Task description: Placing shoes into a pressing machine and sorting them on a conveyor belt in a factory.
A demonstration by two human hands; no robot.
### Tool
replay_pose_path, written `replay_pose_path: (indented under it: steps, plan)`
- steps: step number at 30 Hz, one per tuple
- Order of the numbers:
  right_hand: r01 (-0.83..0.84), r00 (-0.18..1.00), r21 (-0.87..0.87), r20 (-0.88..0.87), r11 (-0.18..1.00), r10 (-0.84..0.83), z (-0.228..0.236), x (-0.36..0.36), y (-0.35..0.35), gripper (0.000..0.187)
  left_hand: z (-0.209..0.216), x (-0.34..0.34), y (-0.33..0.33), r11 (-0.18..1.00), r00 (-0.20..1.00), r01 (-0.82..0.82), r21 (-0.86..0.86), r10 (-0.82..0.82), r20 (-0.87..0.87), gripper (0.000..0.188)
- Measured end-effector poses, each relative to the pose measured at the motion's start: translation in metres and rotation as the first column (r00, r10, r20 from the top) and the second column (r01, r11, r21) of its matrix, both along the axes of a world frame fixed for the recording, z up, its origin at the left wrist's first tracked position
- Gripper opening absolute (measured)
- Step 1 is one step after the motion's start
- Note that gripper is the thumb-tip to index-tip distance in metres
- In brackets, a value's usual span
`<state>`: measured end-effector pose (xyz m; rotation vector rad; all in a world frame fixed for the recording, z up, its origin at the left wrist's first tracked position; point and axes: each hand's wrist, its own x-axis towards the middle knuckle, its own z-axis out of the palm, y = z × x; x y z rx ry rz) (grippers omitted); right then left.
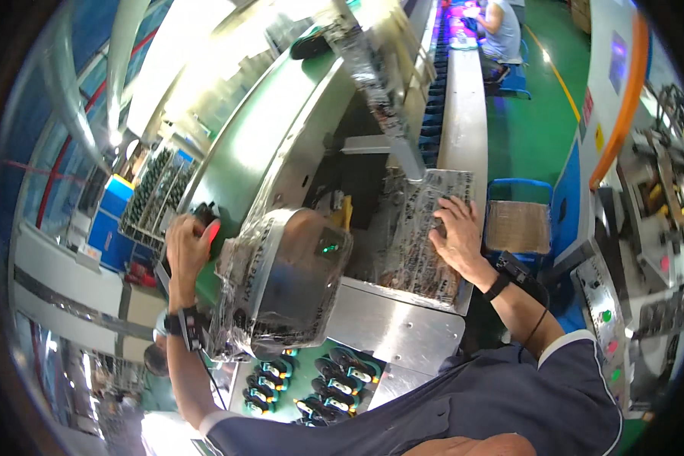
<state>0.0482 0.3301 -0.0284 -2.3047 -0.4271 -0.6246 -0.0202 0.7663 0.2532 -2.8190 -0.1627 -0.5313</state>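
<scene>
My left hand point(187, 247) is at the left edge of a green conveyor belt point(243, 144), its fingers curled around a small dark object point(204, 213) that may be part of a shoe. A bright red patch shows at the thumb. My right hand point(457, 237) lies with fingers spread on a flat top wrapped in printed clear plastic point(425, 254). Between my hands stands a plastic-wrapped machine housing point(296, 266) with a small green lit display. Farther up the belt sits a dark shoe point(309, 47).
Several dark shoes point(334, 380) lie on a green surface below the housing. A wrapped post point(376, 91) rises ahead. A blue-framed stool point(518, 226) stands at the right beside an orange-edged machine point(623, 99). Another person point(501, 34) sits far along the narrow line.
</scene>
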Motion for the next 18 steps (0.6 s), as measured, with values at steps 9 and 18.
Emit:
replay_pose_path:
  steps: [9,18]
  plan:
    - [-0.023,0.998,0.057,0.062,0.998,0.019,-0.006,0.004,-0.001,0.028,-0.008,-0.041,0.086,0.692,0.890,0.032,-0.721,0.309,0.336,0.067]
    - [-0.185,0.869,0.877,-0.065,0.443,0.491,0.003,-0.036,-0.090,0.050,0.054,-0.030,-0.260,0.246,0.808,0.560,-0.791,-0.374,0.456,0.058]
